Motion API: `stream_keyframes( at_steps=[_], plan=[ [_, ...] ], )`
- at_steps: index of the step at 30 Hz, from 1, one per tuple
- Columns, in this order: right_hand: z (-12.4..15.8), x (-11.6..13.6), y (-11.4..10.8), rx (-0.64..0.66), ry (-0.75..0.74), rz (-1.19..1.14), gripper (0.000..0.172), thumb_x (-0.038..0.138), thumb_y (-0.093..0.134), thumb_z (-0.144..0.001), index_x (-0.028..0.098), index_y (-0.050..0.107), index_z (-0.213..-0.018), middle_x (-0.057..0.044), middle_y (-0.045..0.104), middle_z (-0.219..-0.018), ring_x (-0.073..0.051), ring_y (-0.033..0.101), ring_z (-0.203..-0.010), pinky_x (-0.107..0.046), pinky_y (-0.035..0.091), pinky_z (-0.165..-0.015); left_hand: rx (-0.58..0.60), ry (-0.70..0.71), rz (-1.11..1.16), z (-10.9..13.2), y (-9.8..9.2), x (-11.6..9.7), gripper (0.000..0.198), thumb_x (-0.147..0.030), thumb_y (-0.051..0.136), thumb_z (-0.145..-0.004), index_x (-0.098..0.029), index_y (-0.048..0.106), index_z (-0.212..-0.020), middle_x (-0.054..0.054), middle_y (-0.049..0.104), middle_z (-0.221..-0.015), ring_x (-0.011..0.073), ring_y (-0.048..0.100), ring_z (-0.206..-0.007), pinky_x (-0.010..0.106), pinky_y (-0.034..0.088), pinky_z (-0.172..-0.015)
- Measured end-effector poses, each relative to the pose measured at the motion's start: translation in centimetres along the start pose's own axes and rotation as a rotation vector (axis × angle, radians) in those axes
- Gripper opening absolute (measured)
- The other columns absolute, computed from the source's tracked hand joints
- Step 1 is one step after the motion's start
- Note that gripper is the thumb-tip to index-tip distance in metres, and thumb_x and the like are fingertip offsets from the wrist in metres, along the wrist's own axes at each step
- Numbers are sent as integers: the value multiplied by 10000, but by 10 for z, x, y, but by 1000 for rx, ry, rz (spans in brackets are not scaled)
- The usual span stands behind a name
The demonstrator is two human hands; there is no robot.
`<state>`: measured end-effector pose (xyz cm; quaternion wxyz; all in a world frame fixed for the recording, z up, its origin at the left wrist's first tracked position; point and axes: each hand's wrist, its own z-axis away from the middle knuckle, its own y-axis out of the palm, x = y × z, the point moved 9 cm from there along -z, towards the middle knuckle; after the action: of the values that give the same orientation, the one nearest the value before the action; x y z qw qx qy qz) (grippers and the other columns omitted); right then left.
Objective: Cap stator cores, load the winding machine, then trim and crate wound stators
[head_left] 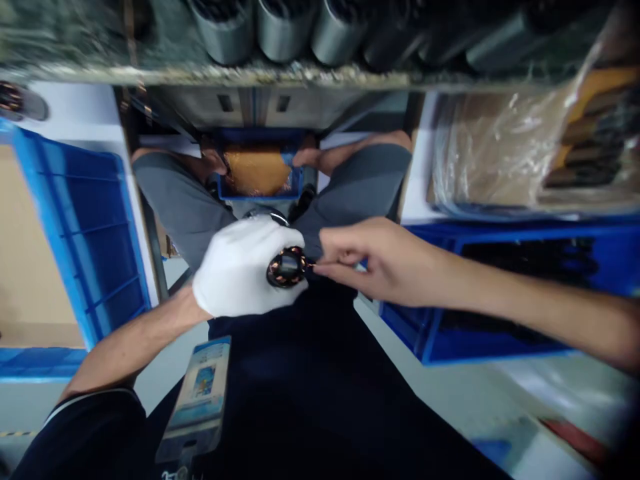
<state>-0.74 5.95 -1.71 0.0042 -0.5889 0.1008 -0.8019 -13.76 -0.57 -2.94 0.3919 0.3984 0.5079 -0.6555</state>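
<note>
Above my lap, my left hand (250, 267), in a white glove, is wrapped round a ring-shaped part with copper windings (287, 267). The part's open end faces up toward the camera. Just right of it, my bare right hand (357, 259) has its fingers pinched at a thin copper-coloured wire (311, 265) that comes out of the part's right side. The fingertips are close to the ring, and the wire's far end is hidden in them.
Several metal cylinders (283, 33) line the bench edge (280, 75) ahead. Blue crates stand at left (103, 233) and right (427, 333). A plastic-wrapped box (490, 147) sits at right. Between the feet is a blue bin (260, 198). A badge (200, 393) hangs below my left hand.
</note>
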Motion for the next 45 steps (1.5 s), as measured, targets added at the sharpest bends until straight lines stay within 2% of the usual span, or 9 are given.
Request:
stream_keyframes(
  at_steps=[4,10,16,20,28,33,38,42,45],
  plan=[
    [-13,42,-8,-76,-317,791,250,215,539,-1178,242,651,-956,-4,610,-821,-208,559,-743,-378,435,-734,126,-464,743,23,32,43,413,-540,848,-908,-216,663,-1084,30,749,-875,193,679,-745,338,575,-714],
    [-99,89,-46,-215,-338,965,350,427,684,-1136,200,655,-1401,-131,707,-1198,-329,713,-1063,-455,564,-874,-430,-363,1039,45,-28,85,603,-569,881,-876,-215,678,-1321,94,800,-1140,274,753,-1026,417,600,-940],
    [-256,164,-109,-614,-320,1287,296,321,719,-1109,196,704,-1377,-191,670,-1430,-350,604,-1259,-463,547,-985,-834,-205,414,87,-134,81,585,-522,815,-1015,-241,627,-1494,136,703,-1556,344,654,-1496,516,476,-1325],
    [-331,160,-131,-490,-117,1445,207,322,802,-1057,133,820,-1139,-219,676,-1428,-392,603,-1303,-529,539,-1049,-1037,-78,41,75,-204,69,585,-422,837,-991,-250,614,-1503,119,726,-1527,326,709,-1434,514,557,-1265],
    [-295,195,-154,-592,-210,1517,323,281,608,-1146,80,824,-1015,-236,660,-1407,-472,573,-1388,-693,500,-1121,-980,-109,-391,-33,-278,68,598,-304,908,-944,-195,722,-1501,162,790,-1485,394,701,-1448,590,503,-1313],
    [-189,230,-114,-419,-520,1258,182,363,714,-1136,209,798,-1089,-183,643,-1451,-389,667,-1262,-594,611,-1056,-1039,57,-145,19,-239,35,903,-419,942,-911,-184,575,-1702,214,613,-1706,435,553,-1614,651,421,-1379],
    [-109,156,-17,158,-414,804,169,281,882,-1033,278,731,-1111,-59,694,-1375,-202,781,-992,-327,693,-816,-116,100,737,34,-92,9,1276,-486,1043,-813,-347,320,-1856,172,497,-1826,425,579,-1629,607,498,-1354],
    [-84,111,1,-100,-429,798,335,209,774,-1096,190,688,-1420,-176,679,-1540,-280,788,-1230,-401,700,-994,-225,-97,866,34,-58,30,1284,-310,1112,-705,-270,447,-1802,191,461,-1848,422,489,-1701,569,425,-1413],
    [-73,98,-1,-290,-546,951,451,81,677,-1118,98,625,-1565,-177,777,-1403,-277,783,-1195,-401,664,-985,-342,-258,983,33,-52,50,1131,-316,1088,-754,-227,544,-1742,167,738,-1541,291,774,-1311,379,644,-1104]
  ],
)
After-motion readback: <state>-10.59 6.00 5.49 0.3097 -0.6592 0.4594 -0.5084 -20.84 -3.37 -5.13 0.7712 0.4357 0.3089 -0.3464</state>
